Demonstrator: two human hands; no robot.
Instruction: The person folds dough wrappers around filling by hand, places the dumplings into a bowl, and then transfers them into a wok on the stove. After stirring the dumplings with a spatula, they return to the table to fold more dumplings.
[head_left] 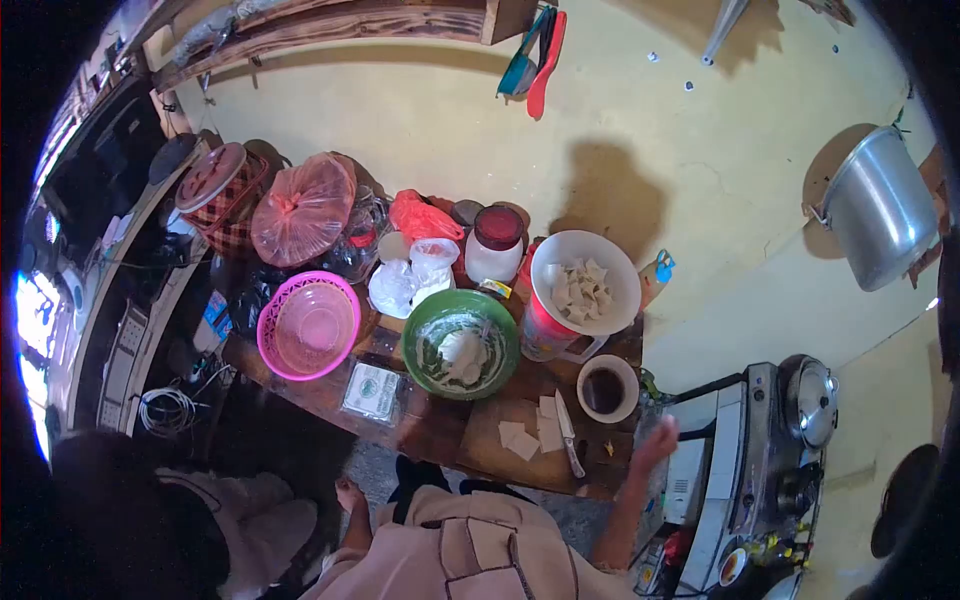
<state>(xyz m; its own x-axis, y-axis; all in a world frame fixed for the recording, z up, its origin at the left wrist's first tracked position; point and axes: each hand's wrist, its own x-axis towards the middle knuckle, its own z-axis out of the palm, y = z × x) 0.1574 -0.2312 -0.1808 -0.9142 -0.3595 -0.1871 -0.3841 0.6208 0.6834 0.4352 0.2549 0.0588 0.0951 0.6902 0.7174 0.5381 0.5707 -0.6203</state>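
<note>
My left hand hangs low beside my body, fingers curled, apart from the table. My right hand is raised off the table's right end, near the stove side. Its fingers are drawn together, and whether they hold anything is too small to tell. Nearest to it is a white bowl of dark liquid. A knife lies on the wooden cutting board beside several flat pale dough squares. Behind the board, a green basin holds a white floury lump.
A white bowl of folded pale pieces sits atop a container. A pink basket, a scale and a red-lidded jar share the table. The stove is right; a person's clothed legs are left.
</note>
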